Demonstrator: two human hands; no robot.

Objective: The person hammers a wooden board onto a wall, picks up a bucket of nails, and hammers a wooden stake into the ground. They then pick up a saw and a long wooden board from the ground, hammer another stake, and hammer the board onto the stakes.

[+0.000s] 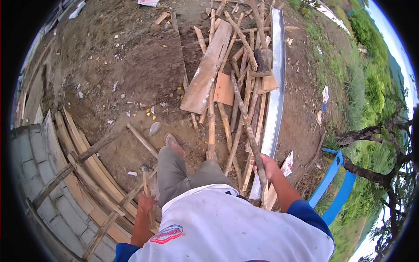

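My right hand (267, 167) is closed around a long, thin wooden pole (247, 120). The pole slants from the wood pile down past my right side. On my left, my other hand (147, 202) is wrapped around a short upright wooden stick (146, 181), close to a rough pole frame. What is at the top of that stick is too small to make out. Ahead of my feet lies a heap of poles (211, 126) with a wide weathered board (205, 72) on top. A long silvery metal channel (276, 87) runs along the heap's right side.
A grey block wall (32, 153), long planks (89, 166) and crossed poles (98, 146) stand at left. A square wood piece (224, 89) and a dark block (262, 62) rest on the heap. Blue bars (336, 192) and a tree (371, 174) are at right. A stone (154, 128) lies ahead.
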